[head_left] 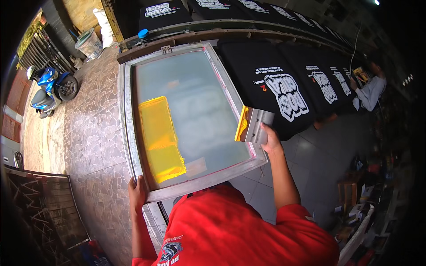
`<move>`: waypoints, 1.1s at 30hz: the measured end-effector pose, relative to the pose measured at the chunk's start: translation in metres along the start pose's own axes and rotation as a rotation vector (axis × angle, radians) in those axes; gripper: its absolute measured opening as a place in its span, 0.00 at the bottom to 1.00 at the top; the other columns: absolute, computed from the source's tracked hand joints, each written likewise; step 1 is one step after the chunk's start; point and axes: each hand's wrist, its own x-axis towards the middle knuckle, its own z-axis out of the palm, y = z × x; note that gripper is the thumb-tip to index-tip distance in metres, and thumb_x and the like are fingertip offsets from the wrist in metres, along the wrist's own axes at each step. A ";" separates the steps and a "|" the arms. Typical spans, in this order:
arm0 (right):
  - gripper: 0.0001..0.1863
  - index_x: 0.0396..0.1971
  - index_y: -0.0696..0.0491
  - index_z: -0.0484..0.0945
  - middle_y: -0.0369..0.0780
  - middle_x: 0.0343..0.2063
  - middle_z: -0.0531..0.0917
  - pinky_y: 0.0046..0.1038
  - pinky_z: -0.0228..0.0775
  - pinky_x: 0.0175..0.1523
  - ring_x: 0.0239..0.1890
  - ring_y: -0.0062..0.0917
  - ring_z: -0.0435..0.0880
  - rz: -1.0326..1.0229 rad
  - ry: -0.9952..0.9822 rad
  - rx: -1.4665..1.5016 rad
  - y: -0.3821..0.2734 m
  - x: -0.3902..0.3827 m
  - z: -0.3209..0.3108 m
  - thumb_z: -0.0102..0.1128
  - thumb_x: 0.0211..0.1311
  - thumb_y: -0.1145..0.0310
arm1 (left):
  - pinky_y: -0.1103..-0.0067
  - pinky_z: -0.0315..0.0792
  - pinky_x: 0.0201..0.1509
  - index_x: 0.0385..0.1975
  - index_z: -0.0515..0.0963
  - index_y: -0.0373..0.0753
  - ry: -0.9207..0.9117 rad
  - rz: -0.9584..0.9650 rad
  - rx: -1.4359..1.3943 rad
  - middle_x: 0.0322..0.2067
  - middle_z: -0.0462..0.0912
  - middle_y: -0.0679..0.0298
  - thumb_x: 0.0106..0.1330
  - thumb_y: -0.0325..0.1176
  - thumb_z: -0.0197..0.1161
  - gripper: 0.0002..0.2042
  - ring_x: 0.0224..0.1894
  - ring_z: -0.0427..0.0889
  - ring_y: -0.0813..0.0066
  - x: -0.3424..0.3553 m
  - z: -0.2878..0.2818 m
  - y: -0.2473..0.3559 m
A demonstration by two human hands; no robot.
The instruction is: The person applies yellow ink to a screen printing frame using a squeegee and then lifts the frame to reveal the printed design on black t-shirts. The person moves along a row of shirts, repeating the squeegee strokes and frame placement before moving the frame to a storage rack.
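A silkscreen in a pale metal frame [200, 186] lies tilted at the centre, with a band of yellow ink [157, 133] along the left part of its mesh. My left hand [136, 190] is closed on the frame's lower-left corner. My right hand [270, 139] grips a metal squeegee [256, 125] over the frame's right side; yellow ink coats the squeegee's blade. Black shirts with white printing [242, 60] lie in a row on boards to the right of the screen.
A second row of black shirts [164, 9] runs behind a rail with a blue-lidded jar [143, 35]. A person [370, 91] works at the right. A blue scooter [57, 84] and a bucket [88, 44] stand at the left. Cluttered shelving [355, 208] is at lower right.
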 end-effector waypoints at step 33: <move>0.28 0.56 0.58 0.63 0.41 0.50 0.72 0.31 0.60 0.59 0.54 0.29 0.71 -0.263 0.066 -0.218 -0.031 0.015 0.045 0.58 0.56 0.65 | 0.68 0.69 0.28 0.31 0.73 0.25 0.059 0.084 0.243 0.20 0.77 0.44 0.62 0.42 0.56 0.19 0.24 0.79 0.56 -0.003 0.024 -0.006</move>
